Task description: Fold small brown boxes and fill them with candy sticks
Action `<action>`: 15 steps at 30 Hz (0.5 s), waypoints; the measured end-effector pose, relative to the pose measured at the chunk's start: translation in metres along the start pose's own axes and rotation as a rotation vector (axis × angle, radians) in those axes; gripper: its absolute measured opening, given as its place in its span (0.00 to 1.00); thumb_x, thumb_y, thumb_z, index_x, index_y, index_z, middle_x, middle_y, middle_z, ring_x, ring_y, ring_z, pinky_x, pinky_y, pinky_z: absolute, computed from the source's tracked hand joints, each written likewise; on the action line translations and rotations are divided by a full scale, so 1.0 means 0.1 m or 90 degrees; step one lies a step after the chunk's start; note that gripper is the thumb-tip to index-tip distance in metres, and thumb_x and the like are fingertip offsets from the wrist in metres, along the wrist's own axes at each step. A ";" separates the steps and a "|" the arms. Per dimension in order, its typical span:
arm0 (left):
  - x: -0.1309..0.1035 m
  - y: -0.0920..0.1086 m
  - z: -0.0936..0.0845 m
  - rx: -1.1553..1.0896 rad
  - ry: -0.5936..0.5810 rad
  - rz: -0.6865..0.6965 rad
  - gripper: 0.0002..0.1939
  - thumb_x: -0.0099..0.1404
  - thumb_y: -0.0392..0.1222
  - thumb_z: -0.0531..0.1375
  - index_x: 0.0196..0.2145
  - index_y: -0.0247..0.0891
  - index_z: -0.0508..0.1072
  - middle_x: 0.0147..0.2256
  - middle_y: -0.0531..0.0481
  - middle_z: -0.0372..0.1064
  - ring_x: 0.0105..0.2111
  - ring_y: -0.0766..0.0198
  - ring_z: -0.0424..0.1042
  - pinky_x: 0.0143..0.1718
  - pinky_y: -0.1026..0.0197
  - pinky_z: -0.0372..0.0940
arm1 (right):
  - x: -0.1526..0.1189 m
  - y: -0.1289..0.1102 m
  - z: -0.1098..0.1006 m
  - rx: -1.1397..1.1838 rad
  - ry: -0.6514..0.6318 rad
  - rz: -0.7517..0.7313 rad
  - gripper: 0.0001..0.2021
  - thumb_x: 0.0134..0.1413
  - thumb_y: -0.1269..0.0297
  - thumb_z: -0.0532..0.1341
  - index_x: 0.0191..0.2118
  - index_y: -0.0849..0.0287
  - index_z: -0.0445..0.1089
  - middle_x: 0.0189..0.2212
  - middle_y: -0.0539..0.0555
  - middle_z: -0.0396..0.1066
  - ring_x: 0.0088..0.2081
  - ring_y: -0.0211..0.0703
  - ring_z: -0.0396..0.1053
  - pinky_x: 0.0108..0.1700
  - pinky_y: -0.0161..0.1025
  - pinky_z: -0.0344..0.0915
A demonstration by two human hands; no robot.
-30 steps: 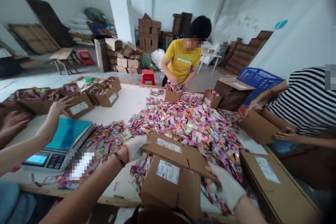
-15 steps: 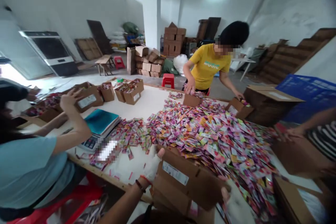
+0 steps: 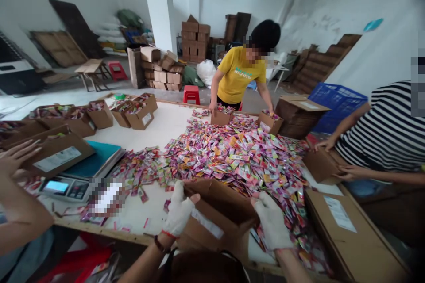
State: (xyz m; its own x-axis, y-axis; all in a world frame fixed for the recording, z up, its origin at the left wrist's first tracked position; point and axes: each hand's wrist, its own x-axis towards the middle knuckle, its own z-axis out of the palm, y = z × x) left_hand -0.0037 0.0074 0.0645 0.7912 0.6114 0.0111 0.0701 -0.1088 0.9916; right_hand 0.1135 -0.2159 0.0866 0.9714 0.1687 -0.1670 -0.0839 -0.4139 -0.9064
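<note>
At the far left a co-worker's hand (image 3: 15, 157) hovers, fingers spread, beside a labelled cardboard box (image 3: 58, 154) that sits on the teal platform of a scale (image 3: 79, 174). Behind it, a row of small open boxes (image 3: 99, 115) stands along the far left edge of the counter (image 3: 166, 126).

Near the middle, the person's gloved left hand (image 3: 179, 210) grips the left flap of an open carton (image 3: 221, 212), fingers closed over the cardboard edge. The carton stands at the near edge of the counter, right in front of the person, touching the big heap of colourful sachets (image 3: 245, 154). The gloved right hand (image 3: 272, 223) clasps the carton's right flap, fingers wrapped on it.

On the far side a person in a yellow shirt (image 3: 241, 77) leans over two small boxes. At right a long flat carton (image 3: 348, 234) lies, and a person in a striped shirt (image 3: 388, 128) holds another box (image 3: 320, 166), with a blue crate (image 3: 337, 99) behind.
</note>
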 end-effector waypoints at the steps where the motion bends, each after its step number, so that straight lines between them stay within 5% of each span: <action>1: -0.05 0.02 0.02 0.017 -0.038 0.025 0.23 0.57 0.42 0.58 0.51 0.38 0.61 0.46 0.45 0.66 0.48 0.55 0.66 0.51 0.52 0.61 | 0.01 -0.03 0.02 -0.020 -0.013 -0.015 0.13 0.43 0.57 0.56 0.34 0.59 0.67 0.29 0.50 0.72 0.33 0.44 0.68 0.37 0.38 0.64; 5: -0.14 0.07 0.05 0.132 -0.211 0.276 0.21 0.58 0.43 0.59 0.50 0.38 0.66 0.54 0.42 0.63 0.56 0.53 0.60 0.57 0.52 0.56 | 0.17 -0.08 0.20 -0.117 -0.063 -0.116 0.10 0.46 0.61 0.53 0.33 0.57 0.68 0.31 0.52 0.72 0.36 0.45 0.69 0.42 0.42 0.65; 8: -0.03 0.11 -0.01 0.265 -0.408 0.399 0.12 0.57 0.51 0.60 0.30 0.39 0.72 0.34 0.45 0.73 0.42 0.56 0.69 0.47 0.56 0.62 | 0.33 -0.08 0.34 -0.068 -0.133 -0.146 0.11 0.47 0.59 0.55 0.36 0.57 0.67 0.36 0.55 0.73 0.40 0.46 0.70 0.46 0.44 0.66; 11: 0.12 0.09 -0.14 0.339 -0.528 0.355 0.23 0.56 0.61 0.58 0.19 0.39 0.68 0.20 0.50 0.65 0.28 0.61 0.66 0.37 0.59 0.63 | 0.34 -0.08 0.33 -0.024 -0.093 -0.186 0.16 0.48 0.57 0.58 0.43 0.58 0.65 0.42 0.57 0.72 0.43 0.46 0.70 0.47 0.45 0.67; 13: 0.18 0.05 -0.24 0.292 -0.513 0.275 0.26 0.61 0.62 0.52 0.19 0.38 0.68 0.22 0.50 0.68 0.28 0.62 0.67 0.44 0.57 0.62 | 0.22 -0.04 0.23 -0.080 -0.050 -0.218 0.15 0.51 0.59 0.57 0.44 0.57 0.65 0.41 0.57 0.71 0.43 0.46 0.69 0.47 0.45 0.67; 15: 0.20 -0.01 -0.33 0.221 -0.487 0.209 0.26 0.65 0.60 0.49 0.22 0.38 0.70 0.28 0.50 0.72 0.33 0.62 0.71 0.55 0.53 0.54 | 0.07 0.01 0.12 -0.149 -0.133 -0.264 0.13 0.49 0.63 0.58 0.43 0.56 0.68 0.42 0.56 0.72 0.44 0.46 0.69 0.49 0.44 0.66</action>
State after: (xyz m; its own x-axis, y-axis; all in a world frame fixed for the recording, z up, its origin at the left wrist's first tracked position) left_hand -0.0079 0.0451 0.0685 0.9832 -0.1665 0.0750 -0.1488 -0.4920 0.8578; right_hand 0.1175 -0.2040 0.0801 0.8454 0.5262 0.0916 0.3731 -0.4590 -0.8063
